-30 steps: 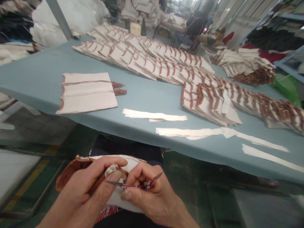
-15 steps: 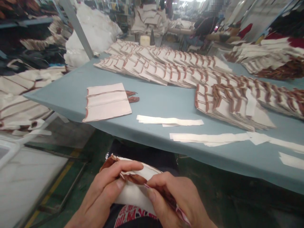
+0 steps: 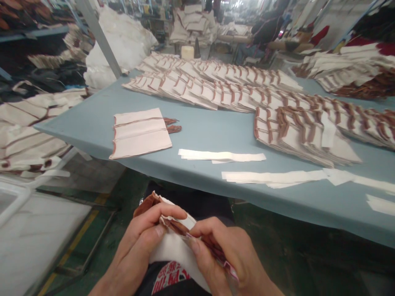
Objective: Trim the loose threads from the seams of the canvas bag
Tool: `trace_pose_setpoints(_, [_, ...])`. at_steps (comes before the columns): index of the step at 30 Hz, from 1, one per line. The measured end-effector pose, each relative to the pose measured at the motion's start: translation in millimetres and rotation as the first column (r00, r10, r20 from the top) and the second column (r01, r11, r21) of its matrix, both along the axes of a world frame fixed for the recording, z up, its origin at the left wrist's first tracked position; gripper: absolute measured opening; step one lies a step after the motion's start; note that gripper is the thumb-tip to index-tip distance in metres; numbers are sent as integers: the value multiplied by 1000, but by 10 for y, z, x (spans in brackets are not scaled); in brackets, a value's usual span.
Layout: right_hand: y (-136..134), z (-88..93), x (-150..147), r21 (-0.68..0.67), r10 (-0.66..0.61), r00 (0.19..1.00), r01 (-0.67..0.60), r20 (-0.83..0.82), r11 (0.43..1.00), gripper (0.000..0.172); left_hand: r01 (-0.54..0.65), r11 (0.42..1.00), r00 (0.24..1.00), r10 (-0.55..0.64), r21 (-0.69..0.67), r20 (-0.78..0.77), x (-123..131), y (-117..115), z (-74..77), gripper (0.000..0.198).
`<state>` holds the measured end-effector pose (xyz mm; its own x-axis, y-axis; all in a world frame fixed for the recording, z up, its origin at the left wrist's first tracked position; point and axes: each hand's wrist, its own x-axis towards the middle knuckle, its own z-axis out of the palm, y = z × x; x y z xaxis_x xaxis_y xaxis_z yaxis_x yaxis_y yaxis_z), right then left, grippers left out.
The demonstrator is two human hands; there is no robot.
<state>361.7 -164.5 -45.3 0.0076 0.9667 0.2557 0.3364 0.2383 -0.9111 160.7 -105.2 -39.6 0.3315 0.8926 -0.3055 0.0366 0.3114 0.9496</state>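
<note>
Above my lap, both hands hold a cream fabric piece (image 3: 171, 248) with brown edging along its seam. My left hand (image 3: 145, 236) pinches it near a folded corner, forefinger stretched over the top and thumb below. Close beside it, my right hand (image 3: 230, 250) grips the brown seam edge between thumb and forefinger. A thin strip with a pink and white edge (image 3: 230, 269) shows under the right fingers; I cannot tell whether it belongs to the piece. On the table just ahead lies a flat cream panel (image 3: 140, 133) with brown seams and brown tails.
The blue-grey table (image 3: 210, 129) carries long overlapping rows of cream panels (image 3: 197, 88) and several white strips (image 3: 220, 156). A metal post (image 3: 98, 39) rises at its left corner. More fabric (image 3: 27, 119) is heaped at left. A person (image 3: 265, 33) sits at the back.
The held fabric is tilted more, its left corner raised and its seam folded more steeply between my hands. Both hands keep their grip. The table items look unchanged.
</note>
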Motion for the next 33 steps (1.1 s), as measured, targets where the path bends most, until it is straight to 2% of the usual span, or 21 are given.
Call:
trace_pose_setpoints(4, [-20,19,6,-16,16,1000,-16,9,1000,16,0,986,989,24,-166,146,-20,22,-60,22])
trace_pose_setpoints(8, [12,137,50,8,19,999,-19,44,1000,16,89,974,975,-43,-207,219,-81,74,-159,26])
trace_pose_setpoints(12, [73,202,54,7,63,992,-64,107,998,15,99,985,985,-77,-144,155,-87,101,-206,25])
trace_pose_setpoints(16, [80,79,-13,64,-33,997,29,63,998,15,118,993,993,-118,-5,3,-87,94,-203,28])
trace_pose_setpoints(21, [48,-1,-19,21,-34,998,33,44,999,15,145,986,980,-132,77,-151,-72,69,-190,31])
trace_pose_setpoints(24, [34,3,-2,14,-42,998,42,35,999,15,162,984,977,-149,78,-153,-37,72,-182,33])
trace_pose_setpoints(28, [32,-12,-17,27,-30,999,31,-14,999,14,139,990,988,-137,27,-72,9,101,-175,33])
trace_pose_setpoints(33, [68,1,-41,0,-30,994,30,-102,1000,18,41,996,996,-34,82,-79,58,93,-146,38])
